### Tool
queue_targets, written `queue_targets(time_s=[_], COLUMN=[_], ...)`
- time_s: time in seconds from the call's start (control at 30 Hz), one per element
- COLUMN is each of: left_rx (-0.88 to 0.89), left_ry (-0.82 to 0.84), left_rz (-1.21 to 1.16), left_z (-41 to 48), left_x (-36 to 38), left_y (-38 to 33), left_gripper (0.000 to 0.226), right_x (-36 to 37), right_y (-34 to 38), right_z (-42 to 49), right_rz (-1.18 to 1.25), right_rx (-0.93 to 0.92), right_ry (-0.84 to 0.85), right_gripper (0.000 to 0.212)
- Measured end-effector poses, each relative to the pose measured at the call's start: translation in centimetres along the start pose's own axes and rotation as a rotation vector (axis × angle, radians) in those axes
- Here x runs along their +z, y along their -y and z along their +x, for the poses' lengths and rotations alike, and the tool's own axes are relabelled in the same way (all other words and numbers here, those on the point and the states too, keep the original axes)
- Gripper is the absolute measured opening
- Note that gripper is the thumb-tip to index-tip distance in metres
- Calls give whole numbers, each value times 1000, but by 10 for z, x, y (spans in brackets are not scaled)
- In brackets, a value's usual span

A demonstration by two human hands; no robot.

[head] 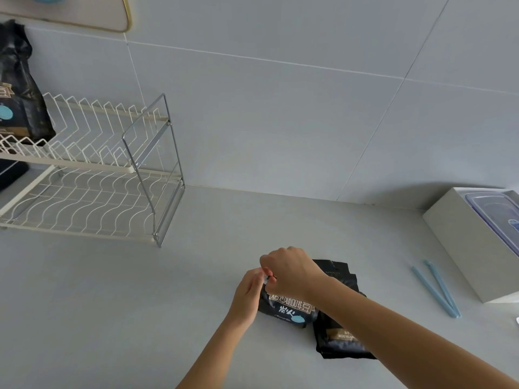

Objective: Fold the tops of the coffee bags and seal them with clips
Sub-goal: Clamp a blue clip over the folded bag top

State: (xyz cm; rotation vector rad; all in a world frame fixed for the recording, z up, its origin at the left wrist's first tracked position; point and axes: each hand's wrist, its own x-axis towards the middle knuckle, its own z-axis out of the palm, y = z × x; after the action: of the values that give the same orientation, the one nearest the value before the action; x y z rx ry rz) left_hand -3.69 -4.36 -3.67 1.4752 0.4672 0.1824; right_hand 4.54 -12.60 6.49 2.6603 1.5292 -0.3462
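Right hand (292, 272) and left hand (248, 294) are both pinching the top of the coffee bag (289, 307) on the counter (112, 304); folding tight and flat, I'd say, before reaching for the blue clip (438, 290).

Two coffee bags (292, 307) lie mid-counter (140, 304), clips (438, 290) at their three o'clock, box (474, 248) beyond; rack (90, 175) at ten o'clock holds another bag (19, 88).
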Motion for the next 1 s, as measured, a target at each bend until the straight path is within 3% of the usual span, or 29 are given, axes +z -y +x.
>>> queue_targets(time_s=[0.4,0.6,1.0], left_rx=[-87,-70,114], left_ry=[-27,6,-53], left_rz=[-52,-39,-89], left_z=[0,-2,3], left_x=[-3,-7,-8], left_y=[1,-5,-6], left_gripper=[27,32,28], right_x=[22,27,15], right_y=[-3,-4,7], right_z=[-1,-2,-5], right_rz=[288,315,324], right_rx=[135,191,6], right_ry=[-52,-96,-343], right_gripper=[14,17,12])
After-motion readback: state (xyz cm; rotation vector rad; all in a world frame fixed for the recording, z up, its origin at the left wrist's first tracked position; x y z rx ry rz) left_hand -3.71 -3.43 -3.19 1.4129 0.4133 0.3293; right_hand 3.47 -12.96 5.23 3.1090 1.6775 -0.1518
